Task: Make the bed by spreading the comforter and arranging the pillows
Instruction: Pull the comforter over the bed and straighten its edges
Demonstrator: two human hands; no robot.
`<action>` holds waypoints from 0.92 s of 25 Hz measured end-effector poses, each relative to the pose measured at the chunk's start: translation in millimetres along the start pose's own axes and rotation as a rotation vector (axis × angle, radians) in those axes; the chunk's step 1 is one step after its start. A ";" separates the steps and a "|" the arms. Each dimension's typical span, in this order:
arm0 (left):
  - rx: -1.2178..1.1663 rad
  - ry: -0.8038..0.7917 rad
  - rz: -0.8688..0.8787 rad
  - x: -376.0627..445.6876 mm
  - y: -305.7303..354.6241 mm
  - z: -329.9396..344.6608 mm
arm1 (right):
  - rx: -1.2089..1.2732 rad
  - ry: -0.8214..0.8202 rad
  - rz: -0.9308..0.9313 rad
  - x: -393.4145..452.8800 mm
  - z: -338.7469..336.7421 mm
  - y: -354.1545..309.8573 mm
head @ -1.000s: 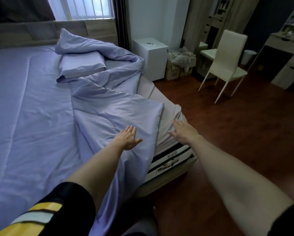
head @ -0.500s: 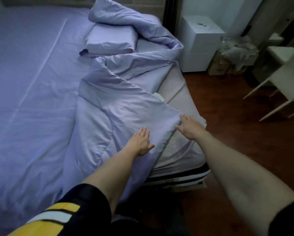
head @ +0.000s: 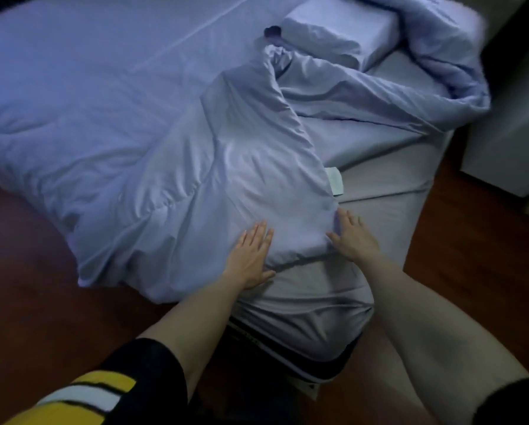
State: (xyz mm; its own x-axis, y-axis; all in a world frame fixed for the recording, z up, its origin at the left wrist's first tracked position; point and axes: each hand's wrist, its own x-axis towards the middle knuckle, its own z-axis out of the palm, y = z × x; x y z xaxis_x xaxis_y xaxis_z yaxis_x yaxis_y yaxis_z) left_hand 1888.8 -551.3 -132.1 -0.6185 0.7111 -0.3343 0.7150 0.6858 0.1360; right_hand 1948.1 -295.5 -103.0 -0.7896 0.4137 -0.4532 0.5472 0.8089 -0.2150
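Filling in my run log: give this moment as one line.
step: spreading comforter | left hand: flat on folded corner | right hand: at corner edge | pillow: beside bunched comforter

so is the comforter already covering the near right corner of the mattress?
No. The comforter is folded back there, leaving the grey sheet bare beside the right hand.

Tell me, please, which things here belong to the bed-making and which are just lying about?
Part of the job:
comforter, folded back
pillow
left hand flat on the comforter
right hand at its corner

Not involved:
white cabinet
wooden floor
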 end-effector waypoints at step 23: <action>-0.127 0.042 -0.112 -137.4 63.8 33.0 | 0.081 0.342 -0.159 -173.4 43.6 17.2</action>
State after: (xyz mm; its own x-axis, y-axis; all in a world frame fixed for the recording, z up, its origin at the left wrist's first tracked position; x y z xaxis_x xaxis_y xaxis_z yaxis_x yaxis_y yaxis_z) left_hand 2030.2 -610.4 -108.3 -0.7073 0.6329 -0.3149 0.5951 0.7735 0.2181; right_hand 2106.5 -371.5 -65.9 -0.9059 0.4122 -0.0971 0.4199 0.8443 -0.3330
